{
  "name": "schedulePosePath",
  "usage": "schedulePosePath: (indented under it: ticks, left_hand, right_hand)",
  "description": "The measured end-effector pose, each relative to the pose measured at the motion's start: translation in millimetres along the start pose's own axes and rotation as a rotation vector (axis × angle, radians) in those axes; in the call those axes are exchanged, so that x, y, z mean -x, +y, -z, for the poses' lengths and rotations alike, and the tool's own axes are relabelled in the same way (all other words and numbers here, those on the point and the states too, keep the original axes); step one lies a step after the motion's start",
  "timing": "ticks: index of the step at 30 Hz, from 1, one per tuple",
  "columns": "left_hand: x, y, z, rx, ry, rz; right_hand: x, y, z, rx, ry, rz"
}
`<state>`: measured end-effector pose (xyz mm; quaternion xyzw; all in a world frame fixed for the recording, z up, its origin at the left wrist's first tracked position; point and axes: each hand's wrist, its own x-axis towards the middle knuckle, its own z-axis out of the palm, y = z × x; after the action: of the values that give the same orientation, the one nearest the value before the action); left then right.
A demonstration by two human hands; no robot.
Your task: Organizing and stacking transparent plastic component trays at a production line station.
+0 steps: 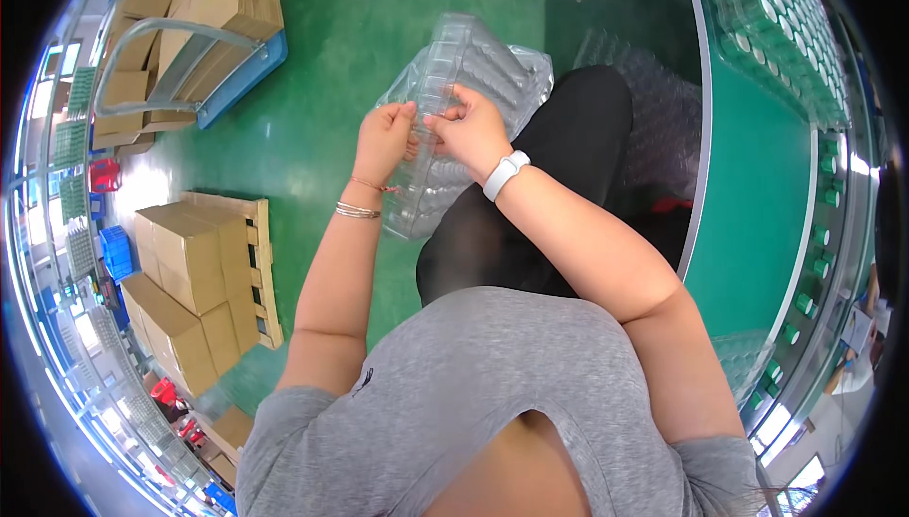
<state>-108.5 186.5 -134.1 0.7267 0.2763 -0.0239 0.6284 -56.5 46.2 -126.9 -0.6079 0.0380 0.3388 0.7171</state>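
Observation:
Clear moulded plastic trays, which look nested together, are held out in front of my knees above the green floor. My left hand pinches their ribbed edge, thumb and fingers closed. Right beside it, my right hand grips the same edge with bent fingers, a white watch on its wrist. The two hands almost meet at the middle of the edge. How many trays lie together I cannot tell, and my fingers hide part of the rim.
On my right runs a green-topped table bearing a clear tray of white round-topped pieces. Green-capped items line its far side. Clear plastic lies beneath. Leftward are cartons, a wooden pallet and a blue trolley with boxes.

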Motion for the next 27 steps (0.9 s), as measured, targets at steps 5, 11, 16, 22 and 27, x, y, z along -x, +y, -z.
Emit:
schedulePosePath:
  ticks: [5, 11, 16, 22, 27]
  left_hand:
    - [-10.6, -5.7, 16.5, -0.016, -0.036, 0.013]
    - [-11.4, -0.4, 31.4, -0.164, 0.024, -0.006]
    - [-22.2, 11.3, 44.5, -0.270, 0.088, -0.096]
    - [-47.2, 23.6, 79.3, -0.423, 0.138, -0.175]
    - [-45.8, 43.7, 72.2, -0.419, 0.150, -0.210]
  right_hand:
    - [6.3, -10.7, -1.8, -0.106, -0.014, -0.106]
    - [13.3, -17.2, 3.3, -0.125, -0.041, -0.133]
    - [10.7, -27.1, 5.0, -0.143, -0.045, -0.130]
    - [2.2, -42.9, 11.7, -0.175, -0.079, -0.110]
    - [-1.6, -56.1, 7.8, -0.160, -0.091, -0.056]
